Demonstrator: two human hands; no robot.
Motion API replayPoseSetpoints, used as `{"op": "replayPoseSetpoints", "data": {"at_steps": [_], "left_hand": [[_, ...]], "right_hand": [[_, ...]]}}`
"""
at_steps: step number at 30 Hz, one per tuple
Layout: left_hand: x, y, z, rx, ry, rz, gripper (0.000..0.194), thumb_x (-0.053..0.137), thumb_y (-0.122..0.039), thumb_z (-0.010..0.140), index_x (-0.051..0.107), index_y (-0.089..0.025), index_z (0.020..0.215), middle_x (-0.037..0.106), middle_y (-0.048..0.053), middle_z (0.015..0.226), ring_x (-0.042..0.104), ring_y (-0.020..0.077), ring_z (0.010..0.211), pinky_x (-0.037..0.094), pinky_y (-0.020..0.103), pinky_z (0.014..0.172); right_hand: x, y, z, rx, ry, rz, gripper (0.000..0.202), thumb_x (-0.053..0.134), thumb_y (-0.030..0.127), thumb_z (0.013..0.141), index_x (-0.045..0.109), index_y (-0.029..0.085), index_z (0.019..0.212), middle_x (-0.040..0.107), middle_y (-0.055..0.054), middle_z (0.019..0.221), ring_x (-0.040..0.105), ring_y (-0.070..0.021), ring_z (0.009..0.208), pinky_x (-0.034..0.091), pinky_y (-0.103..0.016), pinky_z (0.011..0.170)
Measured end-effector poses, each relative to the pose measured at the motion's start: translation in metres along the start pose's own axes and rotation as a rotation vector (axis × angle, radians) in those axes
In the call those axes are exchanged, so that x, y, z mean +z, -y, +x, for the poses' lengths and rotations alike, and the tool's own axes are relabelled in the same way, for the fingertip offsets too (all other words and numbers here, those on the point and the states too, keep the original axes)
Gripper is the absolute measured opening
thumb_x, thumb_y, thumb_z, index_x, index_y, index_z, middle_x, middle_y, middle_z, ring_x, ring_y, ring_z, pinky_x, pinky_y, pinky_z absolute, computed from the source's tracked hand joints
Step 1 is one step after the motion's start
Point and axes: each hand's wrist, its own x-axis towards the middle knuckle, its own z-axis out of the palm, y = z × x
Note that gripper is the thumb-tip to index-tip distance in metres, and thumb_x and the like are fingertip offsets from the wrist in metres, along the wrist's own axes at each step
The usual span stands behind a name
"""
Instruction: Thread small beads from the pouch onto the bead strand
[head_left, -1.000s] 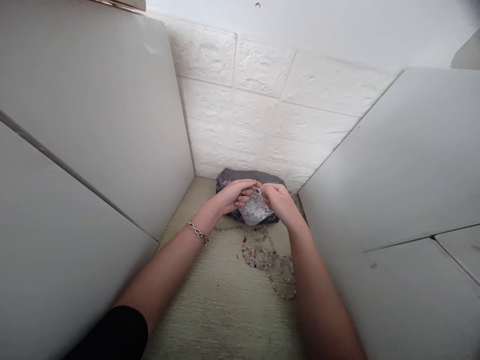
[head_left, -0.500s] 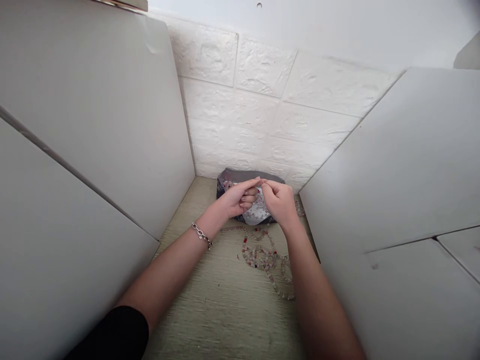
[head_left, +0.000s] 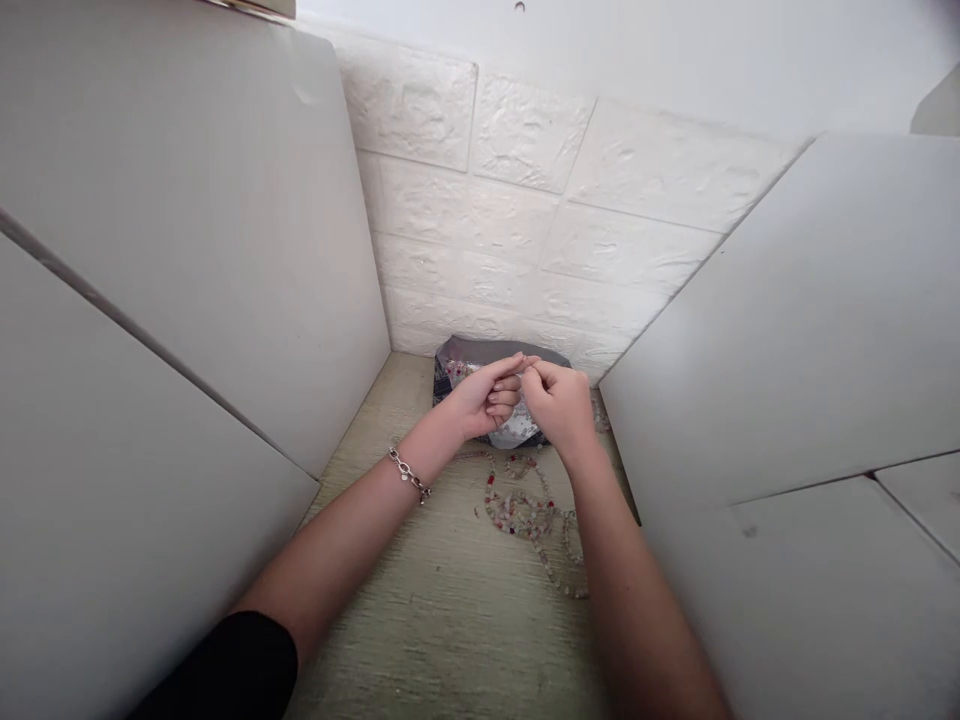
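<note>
My left hand (head_left: 489,397) and my right hand (head_left: 556,400) meet fingertip to fingertip, both closed in a pinch. Whatever lies between the fingertips is too small to make out. Just behind and below them sits an opened grey bag (head_left: 510,351) with a pale, shiny inside and small pink and clear beads (head_left: 459,370) in it. Nearer to me, strings of small beads (head_left: 517,520) in white, pink and red lie in loose loops on the surface. A silver chain bracelet (head_left: 406,471) is round my left wrist.
Pale panels rise on the left (head_left: 225,220) and on the right (head_left: 765,330). A white brick-patterned wall (head_left: 480,215) closes the back. The light wood-grained surface (head_left: 420,620) lies between them. Part of the bead string runs under my right forearm.
My left hand has shifted slightly to the right and its wrist has turned a little. The right hand stays nearly in place. The bag and bead strings lie as before.
</note>
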Motion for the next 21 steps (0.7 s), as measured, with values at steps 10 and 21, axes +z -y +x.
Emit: {"op": "replayPoseSetpoints", "data": {"at_steps": [10,21], "left_hand": [[0.007,0.004,-0.001,0.022,-0.013,-0.041,0.012,0.055,-0.024,0.077,0.057,-0.013,0.073,0.024,-0.010,0.040,0.020,0.0001,0.027,0.014,0.011,0.025],[0.012,0.005,-0.004,0.036,-0.017,-0.052,0.011,0.054,-0.024,0.077,0.059,-0.015,0.080,0.026,-0.010,0.039,0.020,0.0005,0.027,0.014,0.011,0.025]], "right_hand": [[0.000,0.000,0.000,0.010,-0.023,-0.143,0.032,0.035,0.031,0.076,0.044,0.017,0.049,0.040,0.002,0.045,0.028,-0.0083,0.046,0.018,-0.024,0.048],[-0.001,0.001,0.001,0.020,-0.023,-0.184,0.032,0.035,0.031,0.076,0.048,0.017,0.050,0.049,0.000,0.049,0.033,-0.0089,0.047,0.020,-0.024,0.049]]}}
